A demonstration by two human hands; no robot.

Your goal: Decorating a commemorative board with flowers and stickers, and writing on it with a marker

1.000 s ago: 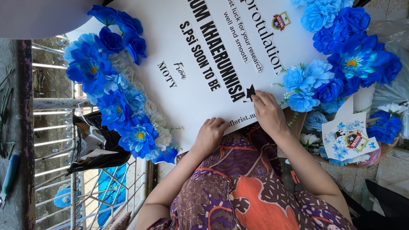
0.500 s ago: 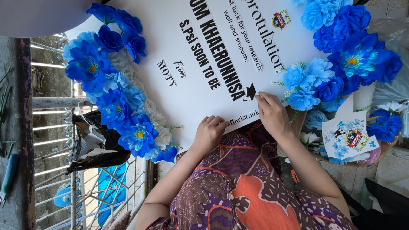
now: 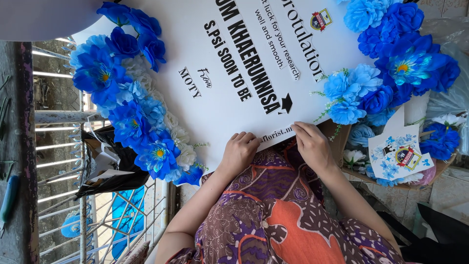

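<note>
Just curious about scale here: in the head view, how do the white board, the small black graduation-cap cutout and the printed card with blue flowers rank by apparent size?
1. White board, by far the largest.
2. Printed card, middling.
3. Black graduation-cap cutout, the smallest.

White board (image 3: 205,112) w/ black lettering and a small black graduation-cap cutout (image 3: 287,103); small badge (image 3: 320,19) near the top edge in red, yellow & black. Flower cluster on one side (image 3: 132,102): deep royal blue, lighter sky blue w/ yellow-orange centres, a few white blooms mixed in. Other flower cluster (image 3: 391,63): same blues, pale blue ruffled ones, one w/ teal-yellow centre. Small card (image 3: 398,154): white w/ blue floral print & a red-black emblem. Garment (image 3: 273,220): purple-brown batik-type pattern w/ big orange patches, white swirls. Black bag (image 3: 110,168) w/ white paper scraps. Railing (image 3: 58,117) white-grey.
</note>
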